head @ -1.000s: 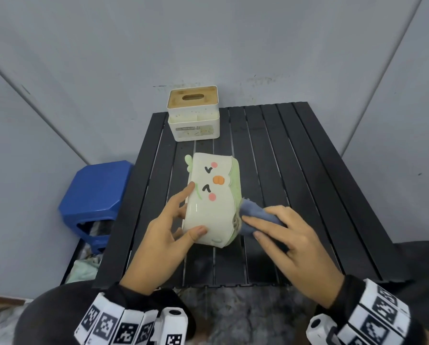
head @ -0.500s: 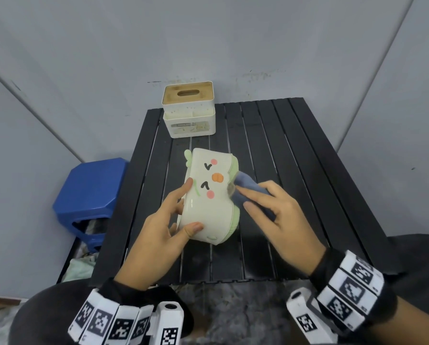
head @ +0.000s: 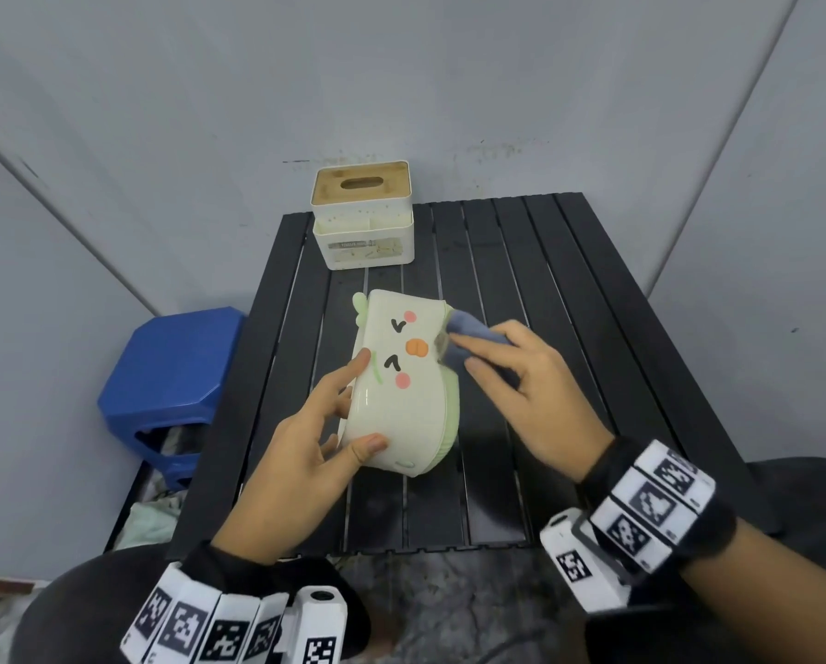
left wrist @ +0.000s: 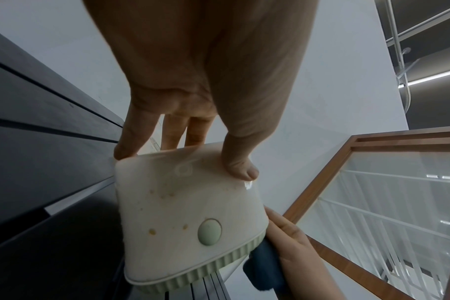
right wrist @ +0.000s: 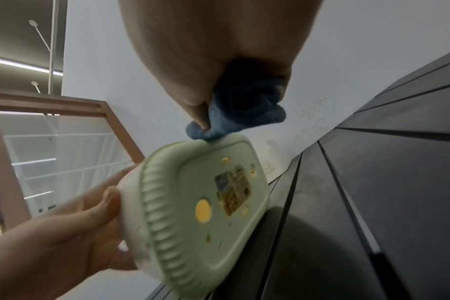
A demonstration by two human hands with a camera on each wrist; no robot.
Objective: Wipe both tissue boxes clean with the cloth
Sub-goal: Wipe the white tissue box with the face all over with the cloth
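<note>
My left hand grips a cream tissue box with a cartoon face, held on its side above the black slatted table. Thumb and fingers clamp its near end. Its green ribbed base, carrying a sticker and yellow spots, faces right. My right hand holds a bunched blue cloth and presses it against the far upper edge of that base. A second, white tissue box with a wooden lid stands at the table's far left edge.
A blue plastic stool stands left of the table, with cloth heaped on the floor under it. Grey walls close in behind and on both sides. The table's near edge is just in front of my wrists.
My right hand has slid the cloth along the green base from its near end toward its far end. The left hand keeps the same grip and has lifted the box slightly away from me.
</note>
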